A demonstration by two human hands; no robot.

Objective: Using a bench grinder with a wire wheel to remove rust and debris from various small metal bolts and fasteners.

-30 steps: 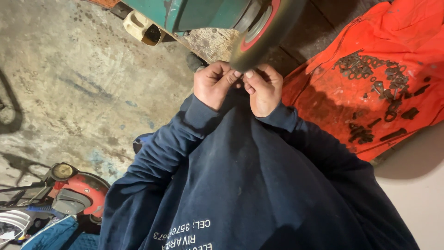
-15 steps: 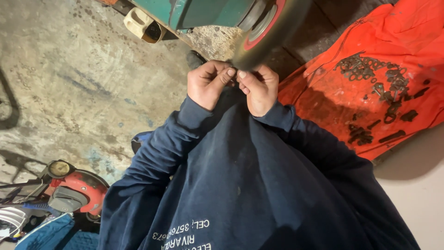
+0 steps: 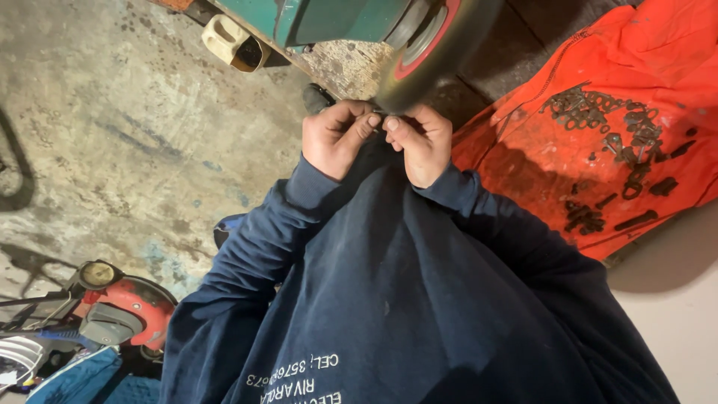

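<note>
Both hands meet just under a dark round wheel [image 3: 437, 45] with a red hub, mounted on a green machine [image 3: 329, 19]. My left hand [image 3: 336, 138] and my right hand [image 3: 420, 144] pinch a small metal part [image 3: 378, 114] between thumbs and fingertips. The part sits right at the wheel's rim and is mostly hidden by my fingers. Dark blue sleeves cover both arms down to the wrists.
An orange cloth [image 3: 538, 150] lies at the right with several dark bolts, nuts and washers [image 3: 606, 127] scattered on it. A cream plastic holder [image 3: 230, 43] hangs off the machine. A red engine-like machine [image 3: 123, 314] stands at the lower left on the stained concrete floor [image 3: 112, 127].
My hands have stayed pinched together at the wheel's rim, shifting only slightly. The fingers have adjusted a little around the part.
</note>
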